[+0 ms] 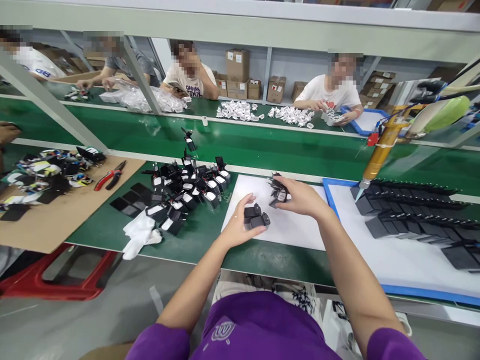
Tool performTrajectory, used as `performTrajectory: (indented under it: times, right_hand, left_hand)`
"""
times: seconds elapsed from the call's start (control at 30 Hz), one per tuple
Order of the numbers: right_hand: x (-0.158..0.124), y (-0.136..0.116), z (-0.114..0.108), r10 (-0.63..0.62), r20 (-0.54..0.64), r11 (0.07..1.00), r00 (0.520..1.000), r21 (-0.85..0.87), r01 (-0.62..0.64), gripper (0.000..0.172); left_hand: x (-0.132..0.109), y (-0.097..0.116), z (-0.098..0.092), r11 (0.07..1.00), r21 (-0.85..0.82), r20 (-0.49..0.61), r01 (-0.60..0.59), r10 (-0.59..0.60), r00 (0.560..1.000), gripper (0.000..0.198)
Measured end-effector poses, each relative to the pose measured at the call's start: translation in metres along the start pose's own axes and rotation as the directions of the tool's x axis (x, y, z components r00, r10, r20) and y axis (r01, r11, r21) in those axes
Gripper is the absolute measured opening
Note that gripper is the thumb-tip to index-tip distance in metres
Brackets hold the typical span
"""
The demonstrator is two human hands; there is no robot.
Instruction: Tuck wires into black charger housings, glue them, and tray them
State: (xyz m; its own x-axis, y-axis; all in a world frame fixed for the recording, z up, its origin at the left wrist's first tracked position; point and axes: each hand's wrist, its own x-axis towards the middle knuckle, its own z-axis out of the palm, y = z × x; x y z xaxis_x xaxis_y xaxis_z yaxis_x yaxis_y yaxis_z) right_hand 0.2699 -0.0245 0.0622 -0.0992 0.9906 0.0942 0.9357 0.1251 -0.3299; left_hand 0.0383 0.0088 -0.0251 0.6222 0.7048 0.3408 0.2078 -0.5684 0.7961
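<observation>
My left hand [238,225] is curled round two black plug adapters [257,218] side by side over the white sheet [303,230], thumb at the near side and fingers at the far side. Beyond and to the right, my right hand [300,196] grips black plug adapters [278,194] between thumb and fingers; metal pins stick out at their far left end. My fingers partly hide them, so their number is unclear. Left of the sheet lies a heap of black adapter housings [187,185] with white labels and loose wires. Flat black covers [133,196] lie beside the heap.
A blue-rimmed tray [405,289] on the right holds rows of black adapters [408,200], under a yellow dispenser with a nozzle [375,155]. At left are a white glove [140,232], red-handled pliers [109,177] and cardboard [56,225] with parts. Several people work across the bench.
</observation>
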Motion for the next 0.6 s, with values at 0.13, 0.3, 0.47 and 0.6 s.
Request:
performTrajectory:
  times: [0.13,0.3,0.47,0.6]
  right_hand:
    - [-0.043,0.005,0.007,0.038,-0.050,0.997,0.998,0.068,-0.034,0.072]
    - [-0.074,0.013,0.023,0.123,-0.041,0.991,0.992,0.065,-0.121,0.067]
    - [-0.077,0.011,0.041,0.196,0.001,0.981,0.981,-0.004,-0.196,0.066]
    - [-0.072,0.006,0.061,0.236,-0.047,0.972,0.971,0.022,-0.236,0.066]
  left_hand:
    - [0.009,-0.010,-0.006,0.962,-0.216,0.044,0.167,-0.161,0.986,0.043]
    - [0.018,-0.015,-0.003,0.876,-0.377,0.128,0.300,-0.271,0.954,0.039]
    - [0.017,-0.011,0.001,0.812,-0.493,0.098,0.312,-0.305,0.947,0.036]
    - [0.015,-0.013,0.005,0.806,-0.512,0.079,0.295,-0.298,0.951,0.032]
